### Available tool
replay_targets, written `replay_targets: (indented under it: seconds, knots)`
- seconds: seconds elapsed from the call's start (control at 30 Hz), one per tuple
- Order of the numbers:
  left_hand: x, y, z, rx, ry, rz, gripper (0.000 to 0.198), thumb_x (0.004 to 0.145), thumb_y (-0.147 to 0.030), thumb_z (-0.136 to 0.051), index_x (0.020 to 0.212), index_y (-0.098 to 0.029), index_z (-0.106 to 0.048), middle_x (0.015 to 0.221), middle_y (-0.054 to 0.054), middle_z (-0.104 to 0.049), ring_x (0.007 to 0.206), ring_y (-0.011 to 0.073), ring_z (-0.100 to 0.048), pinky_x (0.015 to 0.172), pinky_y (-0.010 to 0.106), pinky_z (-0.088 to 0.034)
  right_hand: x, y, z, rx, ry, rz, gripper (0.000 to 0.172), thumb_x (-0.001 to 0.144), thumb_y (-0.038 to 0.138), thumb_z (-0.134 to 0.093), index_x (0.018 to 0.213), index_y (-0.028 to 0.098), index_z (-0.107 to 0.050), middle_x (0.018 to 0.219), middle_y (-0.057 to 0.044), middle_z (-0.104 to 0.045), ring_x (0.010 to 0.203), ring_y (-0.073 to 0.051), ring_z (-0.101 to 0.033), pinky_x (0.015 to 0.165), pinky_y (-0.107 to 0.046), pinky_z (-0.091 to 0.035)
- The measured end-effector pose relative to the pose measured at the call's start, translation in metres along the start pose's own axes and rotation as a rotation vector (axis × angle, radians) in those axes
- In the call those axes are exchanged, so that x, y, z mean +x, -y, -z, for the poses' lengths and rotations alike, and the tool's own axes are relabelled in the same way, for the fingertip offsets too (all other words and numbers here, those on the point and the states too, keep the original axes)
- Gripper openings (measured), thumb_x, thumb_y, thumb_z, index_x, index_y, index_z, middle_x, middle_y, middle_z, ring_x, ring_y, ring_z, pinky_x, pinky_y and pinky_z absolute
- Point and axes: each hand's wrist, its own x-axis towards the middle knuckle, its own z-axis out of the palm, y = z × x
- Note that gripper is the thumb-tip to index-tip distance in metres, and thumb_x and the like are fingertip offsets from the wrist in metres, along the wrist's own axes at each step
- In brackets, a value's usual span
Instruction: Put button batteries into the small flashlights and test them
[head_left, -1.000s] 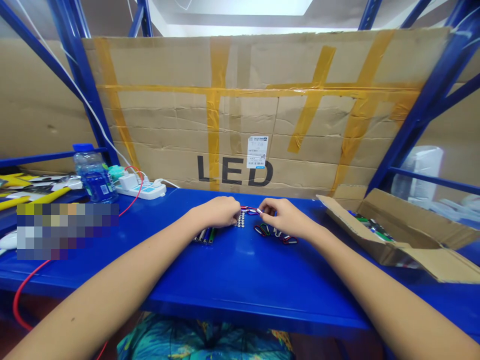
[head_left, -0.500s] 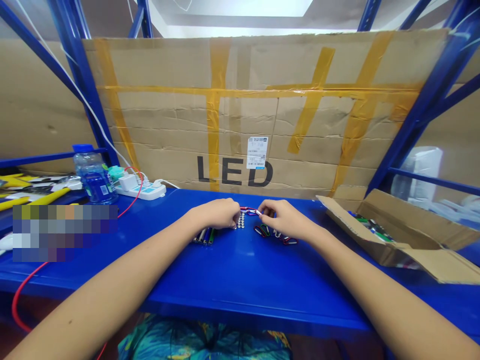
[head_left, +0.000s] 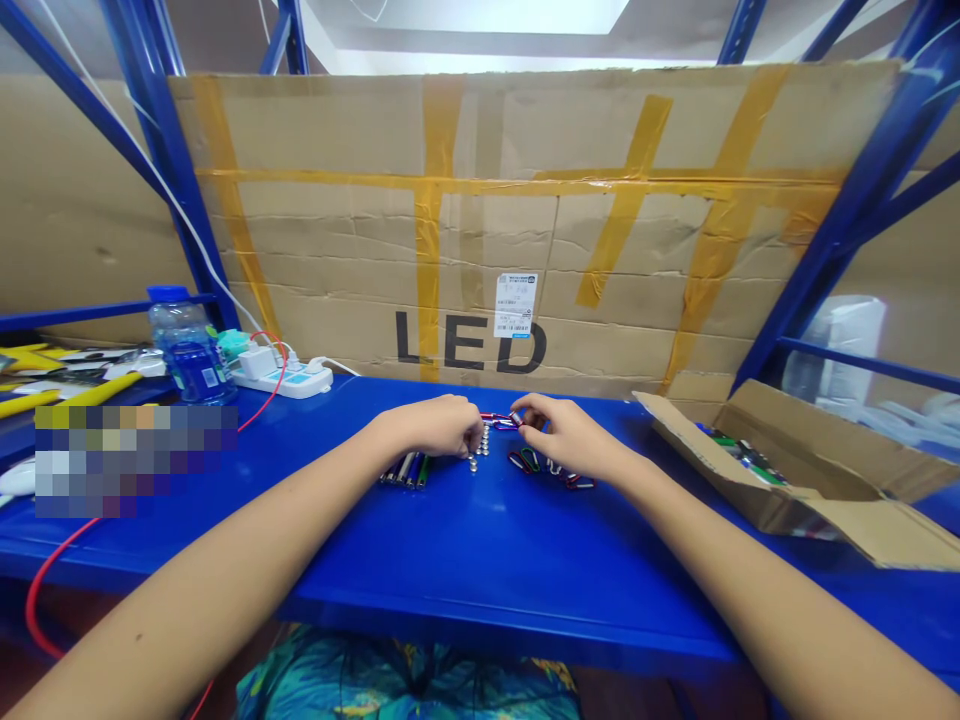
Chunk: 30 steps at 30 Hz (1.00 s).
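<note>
My left hand is closed, its fingertips pointing down beside small round silver pieces on the blue table. Whatever it may pinch is hidden. Under and beside its wrist lie several slim metallic tubes, dark, silver and green. Opposite it, my right hand has thumb and forefinger closed on what looks like a carabiner, of which a small silver-and-red part shows. Between the hands lie a red piece and a blue-purple carabiner. Several more carabiners rest below my right hand.
An open cardboard box with colourful tubes stands on the right. At left are a power strip, a bottle, a red cable and yellow-handled items. A large cardboard sheet closes off the back.
A couple of silver pieces now lie slightly nearer me, below my left fingertips. The silver part in my right fingers has turned more upright. Both hands have barely moved.
</note>
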Motion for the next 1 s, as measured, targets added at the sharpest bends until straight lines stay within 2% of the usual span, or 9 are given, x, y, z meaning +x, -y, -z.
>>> replay_targets:
  seconds: [0.13,0.47,0.7,0.8,1.0]
  knots:
    - [0.000,-0.002,0.000,0.009,0.038,0.002,0.017,0.071,-0.013,-0.066,0.085,-0.018,-0.075,0.084,0.006,-0.072,0.078,0.0179,-0.061,0.070,0.026,-0.042,0.000,0.000,-0.001,-0.009,-0.021,0.013,0.031,0.083,0.019,-0.053,0.113,0.018,-0.062,0.091,-0.005,-0.068,0.074,-0.016,-0.059,0.068,-0.030,-0.045]
    - [-0.003,-0.013,0.005,-0.067,0.158,0.058,0.016,0.070,-0.013,-0.064,0.083,-0.017,-0.073,0.079,0.004,-0.071,0.068,0.0150,-0.059,0.062,0.024,-0.042,-0.001,0.001,-0.004,0.015,0.013,0.024,0.017,0.081,0.018,-0.052,0.095,0.019,-0.061,0.087,-0.003,-0.067,0.074,-0.015,-0.059,0.067,-0.028,-0.044]
    - [-0.002,-0.016,0.002,-0.014,0.183,0.095,0.014,0.064,-0.027,-0.068,0.075,-0.018,-0.068,0.076,0.004,-0.068,0.065,0.0170,-0.057,0.054,0.026,-0.039,-0.001,0.003,-0.005,0.094,0.012,0.044,0.014,0.075,0.014,-0.054,0.088,0.019,-0.056,0.083,-0.001,-0.065,0.075,-0.015,-0.058,0.069,-0.028,-0.045]
    - [-0.003,-0.015,0.004,-0.003,0.143,0.070,0.014,0.064,-0.027,-0.068,0.074,-0.018,-0.067,0.075,0.004,-0.068,0.065,0.0174,-0.057,0.056,0.027,-0.040,0.000,0.002,-0.005,0.097,0.001,0.051,0.013,0.076,0.014,-0.053,0.088,0.019,-0.057,0.084,-0.001,-0.065,0.077,-0.015,-0.058,0.071,-0.029,-0.045]
    - [-0.008,-0.011,0.016,-0.079,-0.068,0.029,0.014,0.066,-0.024,-0.064,0.078,-0.016,-0.066,0.078,0.003,-0.067,0.067,0.0143,-0.057,0.060,0.025,-0.039,0.001,0.000,-0.006,0.094,0.002,0.018,0.013,0.075,0.015,-0.053,0.087,0.019,-0.057,0.084,-0.002,-0.065,0.077,-0.016,-0.059,0.070,-0.028,-0.045]
